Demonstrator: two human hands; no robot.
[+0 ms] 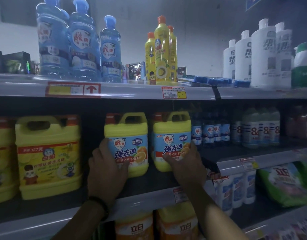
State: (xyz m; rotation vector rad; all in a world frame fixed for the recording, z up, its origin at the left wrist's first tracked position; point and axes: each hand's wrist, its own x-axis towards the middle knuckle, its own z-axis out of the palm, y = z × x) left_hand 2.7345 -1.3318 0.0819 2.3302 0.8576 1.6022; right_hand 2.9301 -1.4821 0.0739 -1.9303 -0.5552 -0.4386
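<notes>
My left hand (pixel 106 164) clamps the left jug (pixel 132 134) and my right hand (pixel 186 164) the right jug (pixel 172 132), fingers (pixel 173 159) curled round their outer sides, both standing between them on the shelf (pixel 145 199), seemingly to square them label-forward.

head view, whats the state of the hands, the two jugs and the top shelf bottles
left hand, grips left jug
right hand, grips right jug
left jug, upright on shelf, capped
right jug, upright on shelf, capped
blue bottles, upright, capped
yellow squeeze bottles, upright, capped
</notes>
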